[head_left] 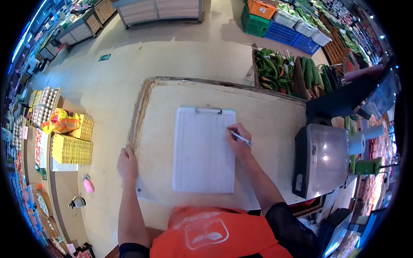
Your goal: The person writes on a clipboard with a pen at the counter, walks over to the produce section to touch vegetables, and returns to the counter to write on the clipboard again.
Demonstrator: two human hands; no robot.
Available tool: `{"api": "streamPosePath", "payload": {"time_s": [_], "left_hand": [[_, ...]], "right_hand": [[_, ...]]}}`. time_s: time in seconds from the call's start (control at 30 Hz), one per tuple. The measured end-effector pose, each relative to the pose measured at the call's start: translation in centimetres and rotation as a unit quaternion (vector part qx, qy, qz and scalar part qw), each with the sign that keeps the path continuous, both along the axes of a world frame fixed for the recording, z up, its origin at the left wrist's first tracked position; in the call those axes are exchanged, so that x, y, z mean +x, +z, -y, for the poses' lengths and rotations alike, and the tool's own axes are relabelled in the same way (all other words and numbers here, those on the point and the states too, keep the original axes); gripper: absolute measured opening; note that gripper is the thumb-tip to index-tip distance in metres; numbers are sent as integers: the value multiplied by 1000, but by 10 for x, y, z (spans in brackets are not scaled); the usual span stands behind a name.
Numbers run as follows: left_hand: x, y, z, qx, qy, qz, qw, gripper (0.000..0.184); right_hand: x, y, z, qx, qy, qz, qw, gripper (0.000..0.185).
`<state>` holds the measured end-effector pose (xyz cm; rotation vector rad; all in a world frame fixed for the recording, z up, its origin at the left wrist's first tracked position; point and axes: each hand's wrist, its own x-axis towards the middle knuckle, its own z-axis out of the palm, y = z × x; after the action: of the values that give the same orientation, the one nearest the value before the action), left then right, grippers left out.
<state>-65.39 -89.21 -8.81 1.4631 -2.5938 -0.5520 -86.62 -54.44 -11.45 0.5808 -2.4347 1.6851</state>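
Note:
A clipboard with printed sheets (pixel 204 150) lies flat on the worn, light tabletop (pixel 266 150), its metal clip (pixel 209 111) at the far end. My right hand (pixel 238 139) is closed around a pen (pixel 241 137) and rests on the paper's upper right part. The pen tip is at or just above the sheet; whether it touches I cannot tell. At the table's left edge, my left hand (pixel 127 163) has its fingers curled over the rim, gripping it. The fingertips are partly hidden.
On the right stands a weighing scale (pixel 322 159) with a metal plate. Beyond the table are a crate of peppers (pixel 275 71), cucumbers (pixel 310 73) and stacked crates (pixel 275 32). Egg trays (pixel 45 105) and yellow cartons (pixel 72 149) fill a stand at left. A pink object (pixel 88 185) lies nearby.

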Motion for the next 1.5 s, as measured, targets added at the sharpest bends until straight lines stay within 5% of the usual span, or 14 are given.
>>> {"api": "streamPosePath", "payload": {"time_s": [1.5], "left_hand": [[-3,1,-1,13,14,20,1000,49]], "right_hand": [[39,4,-18,5,44,-7,999,10]]}}
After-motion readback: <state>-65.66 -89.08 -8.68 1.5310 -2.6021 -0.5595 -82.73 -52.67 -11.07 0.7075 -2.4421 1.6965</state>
